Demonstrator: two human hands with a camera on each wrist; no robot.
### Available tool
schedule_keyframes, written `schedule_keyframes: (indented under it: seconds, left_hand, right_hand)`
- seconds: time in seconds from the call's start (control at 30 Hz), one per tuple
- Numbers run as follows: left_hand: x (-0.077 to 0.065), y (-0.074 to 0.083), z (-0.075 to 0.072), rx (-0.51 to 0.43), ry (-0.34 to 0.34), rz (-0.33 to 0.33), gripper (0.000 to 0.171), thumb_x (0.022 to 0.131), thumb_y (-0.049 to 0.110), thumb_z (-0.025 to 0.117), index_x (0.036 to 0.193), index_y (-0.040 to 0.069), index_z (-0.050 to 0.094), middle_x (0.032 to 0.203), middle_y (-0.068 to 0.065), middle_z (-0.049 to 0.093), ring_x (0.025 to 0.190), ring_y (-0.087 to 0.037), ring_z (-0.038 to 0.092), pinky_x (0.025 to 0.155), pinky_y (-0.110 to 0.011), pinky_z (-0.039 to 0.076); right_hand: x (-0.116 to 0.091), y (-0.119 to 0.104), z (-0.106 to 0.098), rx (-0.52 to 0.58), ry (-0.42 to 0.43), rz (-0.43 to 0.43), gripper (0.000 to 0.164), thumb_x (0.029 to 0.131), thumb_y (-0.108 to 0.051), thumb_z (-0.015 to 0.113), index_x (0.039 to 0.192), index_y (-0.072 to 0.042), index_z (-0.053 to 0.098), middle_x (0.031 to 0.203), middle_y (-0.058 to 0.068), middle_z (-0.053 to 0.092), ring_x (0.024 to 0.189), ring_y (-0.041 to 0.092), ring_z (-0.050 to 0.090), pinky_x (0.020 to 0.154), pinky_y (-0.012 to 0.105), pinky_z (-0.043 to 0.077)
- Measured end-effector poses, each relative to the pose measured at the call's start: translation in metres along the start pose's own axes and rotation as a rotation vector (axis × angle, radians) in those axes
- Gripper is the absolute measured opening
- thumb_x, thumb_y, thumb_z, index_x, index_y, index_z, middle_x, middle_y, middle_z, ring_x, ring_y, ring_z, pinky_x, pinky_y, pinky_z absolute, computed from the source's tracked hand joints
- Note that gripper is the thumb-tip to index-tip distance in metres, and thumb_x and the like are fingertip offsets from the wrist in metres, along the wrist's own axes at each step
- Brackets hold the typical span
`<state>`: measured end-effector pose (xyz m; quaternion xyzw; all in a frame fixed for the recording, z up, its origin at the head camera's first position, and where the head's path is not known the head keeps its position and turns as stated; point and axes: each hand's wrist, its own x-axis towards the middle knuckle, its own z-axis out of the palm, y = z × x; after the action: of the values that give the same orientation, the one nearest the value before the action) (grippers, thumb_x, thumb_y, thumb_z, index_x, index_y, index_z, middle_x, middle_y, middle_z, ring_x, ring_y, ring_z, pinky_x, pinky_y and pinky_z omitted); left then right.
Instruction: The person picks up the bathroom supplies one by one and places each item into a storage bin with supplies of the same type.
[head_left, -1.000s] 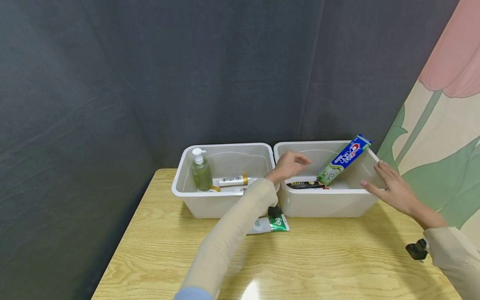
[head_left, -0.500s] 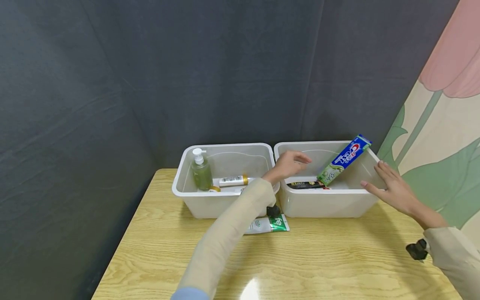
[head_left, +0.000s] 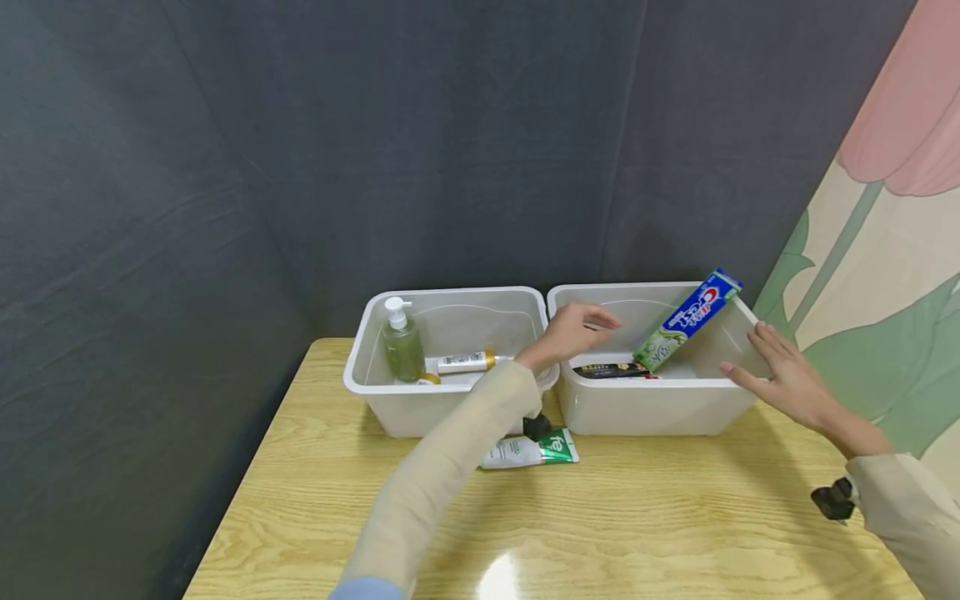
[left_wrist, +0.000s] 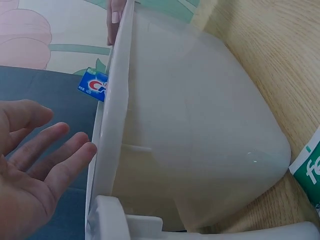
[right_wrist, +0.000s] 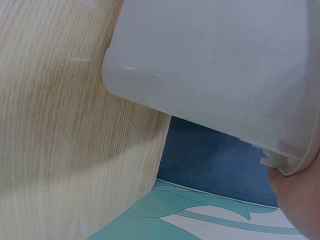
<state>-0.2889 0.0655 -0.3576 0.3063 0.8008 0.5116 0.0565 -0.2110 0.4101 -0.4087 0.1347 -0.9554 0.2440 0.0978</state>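
Observation:
My left hand (head_left: 570, 335) hovers above the left part of the right-hand white bin (head_left: 645, 408), its wrist over the left-hand bin (head_left: 427, 414). In the left wrist view, the fingers (left_wrist: 70, 165) are loosely bent with nothing between them. My right hand (head_left: 791, 387) rests on the right bin's right rim with fairly straight fingers. A Crest toothpaste box (head_left: 688, 321) leans inside that bin, and a dark package (head_left: 609, 370) lies at its bottom. In front of the bins lies a white-and-green tube (head_left: 528, 451), partly covered by the left wrist's black device.
Inside the left bin stand a green pump bottle (head_left: 403, 343) and, lying flat, a white tube with a gold cap (head_left: 465, 362). Both bins sit side by side on a wooden table (head_left: 637, 517). A dark curtain (head_left: 450, 150) hangs behind; a flower-painted wall (head_left: 885, 292) is at right.
My left arm has drawn slightly left and back, so more of the white-and-green tube shows. The right hand stays on the rim, and the bins and their contents have not visibly moved.

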Motion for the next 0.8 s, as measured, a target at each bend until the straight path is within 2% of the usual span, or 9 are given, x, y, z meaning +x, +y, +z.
schedule_keyframes:
  seconds: [0.47,0.8]
  left_hand:
    - [-0.012,0.007,-0.009,-0.034,-0.051,-0.003,0.023,0.093,0.001,0.066,0.115,-0.003,0.071,0.114,-0.012,0.071,0.101,-0.015,0.067,0.076,-0.018,0.052]
    - [-0.021,0.002,-0.023,-0.031,-0.039,0.073,0.023,0.092,0.003,0.068,0.113,-0.005,0.071,0.114,-0.014,0.071,0.101,-0.016,0.068,0.083,-0.018,0.05]
  right_hand:
    - [-0.002,0.001,0.0,-0.001,0.009,-0.019,0.08,0.099,-0.032,0.057,0.146,0.02,0.021,0.157,0.034,0.004,0.146,0.048,-0.002,0.113,0.062,-0.003]
    - [-0.001,-0.001,-0.001,0.01,0.001,-0.008,0.08,0.099,-0.033,0.057,0.147,0.02,0.02,0.158,0.034,0.002,0.146,0.048,-0.003,0.112,0.065,-0.003]
